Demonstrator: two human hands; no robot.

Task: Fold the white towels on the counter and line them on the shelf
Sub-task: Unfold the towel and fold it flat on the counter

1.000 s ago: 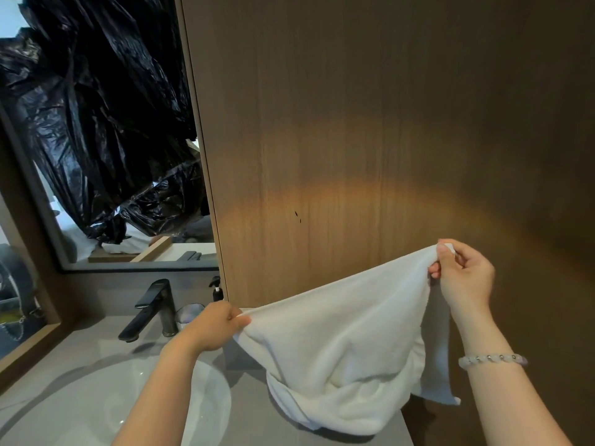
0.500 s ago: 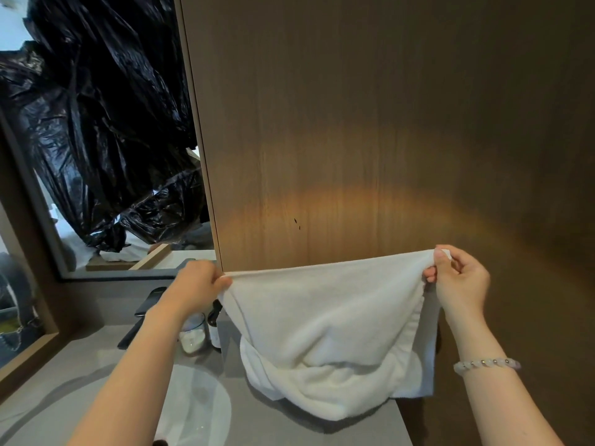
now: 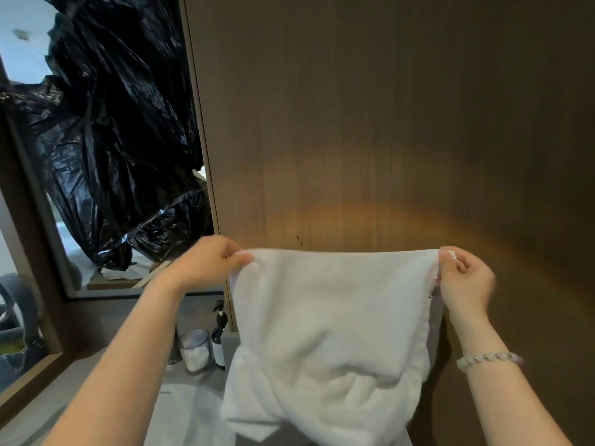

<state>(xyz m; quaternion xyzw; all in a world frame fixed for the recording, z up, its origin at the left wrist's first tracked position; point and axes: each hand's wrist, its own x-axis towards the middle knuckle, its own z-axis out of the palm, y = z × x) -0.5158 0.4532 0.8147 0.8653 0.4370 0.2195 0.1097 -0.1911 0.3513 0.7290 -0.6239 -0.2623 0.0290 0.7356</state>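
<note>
White towel point(image 3: 331, 317): one only is seen, and it is held up in the air in front of the dark wooden panel point(image 3: 386, 123). It is stretched flat between two hands by its top edge. The left top corner is pinched by the left hand point(image 3: 209, 265), with thumb and curled fingers closed on the cloth. The right top corner is pinched by the right hand point(image 3: 463, 281) in the same way, thumb against forefinger. The top edge is drawn nearly level and taut. Below, the cloth is bunched and doubled over itself, low above the grey tabletop point(image 3: 80, 391); whether it is touched by the tabletop cannot be told.

One beaded bracelet point(image 3: 489, 358) is worn on the right wrist. Two small things are counted on the tabletop, just left of the towel and close together: one clear glass jar point(image 3: 194, 349) with something white in its bottom, and one dark pump bottle point(image 3: 220, 339) beside it, upright. One white basin point(image 3: 190, 410) is seen below them, partly hidden by the left forearm and by the towel. To the left, one mirror point(image 3: 38, 75) is largely covered by crumpled black plastic sheeting point(image 3: 112, 140).
</note>
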